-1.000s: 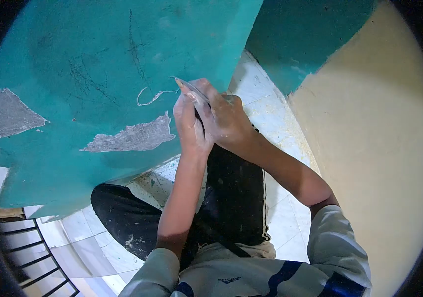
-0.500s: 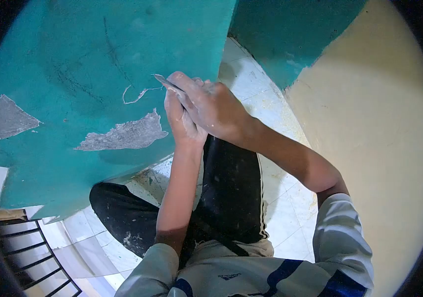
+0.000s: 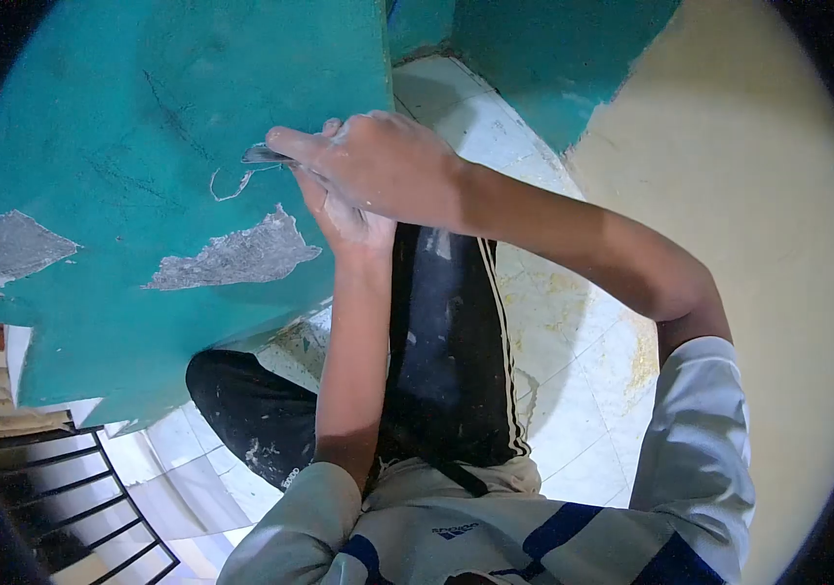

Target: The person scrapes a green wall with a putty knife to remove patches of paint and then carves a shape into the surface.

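My right hand, dusted with white powder, is closed round a thin flat metal scraper. The scraper's blade end reaches the teal wall beside a loose curl of peeled paint. Under the right hand, my left hand is also whitened and closed on the scraper; its fingers are partly hidden. Below the hands, a ragged grey bare patch shows in the teal paint.
Another grey patch lies farther left on the wall. A cream wall stands on the right. White floor tiles carry dust and crumbs. Black metal bars are at lower left. My bent legs in black trousers are below.
Both hands have moved left with the scraper, which now lies flatter against the wall. My right forearm reaches farther across, and the view has shifted slightly.
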`<move>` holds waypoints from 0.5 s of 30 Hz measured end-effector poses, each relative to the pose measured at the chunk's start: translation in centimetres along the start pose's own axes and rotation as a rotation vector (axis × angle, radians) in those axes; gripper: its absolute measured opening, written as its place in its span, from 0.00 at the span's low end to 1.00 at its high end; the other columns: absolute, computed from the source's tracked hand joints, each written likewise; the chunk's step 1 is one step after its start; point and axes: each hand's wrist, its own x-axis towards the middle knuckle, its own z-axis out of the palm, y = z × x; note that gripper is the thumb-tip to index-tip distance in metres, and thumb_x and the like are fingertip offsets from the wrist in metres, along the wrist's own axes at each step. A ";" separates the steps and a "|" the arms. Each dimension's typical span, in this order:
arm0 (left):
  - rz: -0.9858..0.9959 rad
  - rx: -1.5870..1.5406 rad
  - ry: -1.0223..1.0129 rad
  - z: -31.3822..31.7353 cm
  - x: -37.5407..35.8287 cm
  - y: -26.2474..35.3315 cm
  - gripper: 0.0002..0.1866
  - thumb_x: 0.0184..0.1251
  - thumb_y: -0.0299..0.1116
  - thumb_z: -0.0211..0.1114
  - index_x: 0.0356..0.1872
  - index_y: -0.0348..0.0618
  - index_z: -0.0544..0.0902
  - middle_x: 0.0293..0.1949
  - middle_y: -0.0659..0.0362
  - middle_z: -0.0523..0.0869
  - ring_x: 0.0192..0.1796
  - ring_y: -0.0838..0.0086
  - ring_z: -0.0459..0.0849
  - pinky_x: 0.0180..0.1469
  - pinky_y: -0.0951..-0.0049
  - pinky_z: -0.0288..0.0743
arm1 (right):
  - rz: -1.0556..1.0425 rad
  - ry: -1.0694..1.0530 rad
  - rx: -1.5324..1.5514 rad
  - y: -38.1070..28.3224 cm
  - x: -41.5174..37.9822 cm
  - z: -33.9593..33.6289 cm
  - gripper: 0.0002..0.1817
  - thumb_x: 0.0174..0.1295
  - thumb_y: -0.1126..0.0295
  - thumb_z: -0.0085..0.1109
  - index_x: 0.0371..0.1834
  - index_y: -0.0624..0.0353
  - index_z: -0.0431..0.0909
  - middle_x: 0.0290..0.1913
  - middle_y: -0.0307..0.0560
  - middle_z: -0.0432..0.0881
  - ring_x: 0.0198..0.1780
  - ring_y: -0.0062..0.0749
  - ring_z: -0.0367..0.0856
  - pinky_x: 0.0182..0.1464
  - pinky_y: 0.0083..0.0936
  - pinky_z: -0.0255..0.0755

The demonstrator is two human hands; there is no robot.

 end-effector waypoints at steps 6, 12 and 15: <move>0.017 0.127 0.050 0.7 -0.4 0.4 0.20 0.79 0.53 0.48 0.48 0.46 0.73 0.44 0.61 0.77 0.49 0.71 0.79 0.54 0.65 0.75 | 0.045 -0.039 0.141 0.0 0.1 -0.1 0.15 0.69 0.66 0.49 0.57 0.53 0.70 0.31 0.59 0.83 0.35 0.55 0.86 0.33 0.46 0.79; 0.155 0.746 0.091 1.5 -2.4 2.2 0.15 0.80 0.45 0.52 0.49 0.43 0.74 0.42 0.61 0.79 0.44 0.77 0.79 0.46 0.74 0.75 | 0.255 0.080 0.635 -1.2 -2.2 0.9 0.12 0.75 0.64 0.46 0.56 0.57 0.66 0.32 0.65 0.80 0.37 0.66 0.81 0.35 0.52 0.74; 0.034 0.524 0.133 0.1 -3.4 2.6 0.17 0.80 0.44 0.52 0.55 0.41 0.75 0.43 0.62 0.80 0.44 0.79 0.79 0.47 0.74 0.76 | 0.329 0.156 0.673 -2.1 -3.1 2.5 0.13 0.74 0.65 0.47 0.56 0.58 0.66 0.34 0.67 0.80 0.37 0.67 0.81 0.36 0.54 0.72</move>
